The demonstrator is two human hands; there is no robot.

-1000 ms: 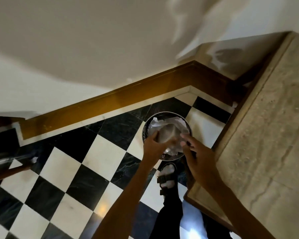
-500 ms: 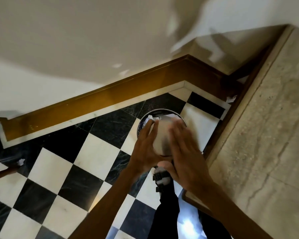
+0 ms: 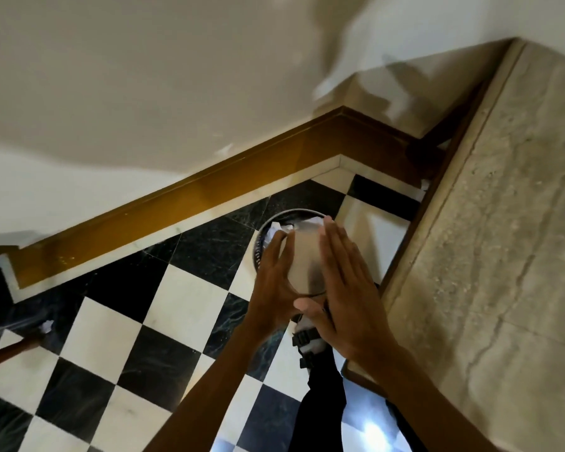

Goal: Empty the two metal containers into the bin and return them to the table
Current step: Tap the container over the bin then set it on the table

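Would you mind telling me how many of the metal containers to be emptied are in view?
1: the metal container is held between the left hand and right hand, over the bin. The second is out of view.

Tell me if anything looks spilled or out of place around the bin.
Yes. A crumpled white paper scrap lies on the black-and-white checkered floor, well left of the round metal bin; another white scrap sits beside the stone-topped table. Both lie outside the bin.

Container (image 3: 304, 259) blurred, seemingly inverted; bin (image 3: 294, 212) mostly hidden.
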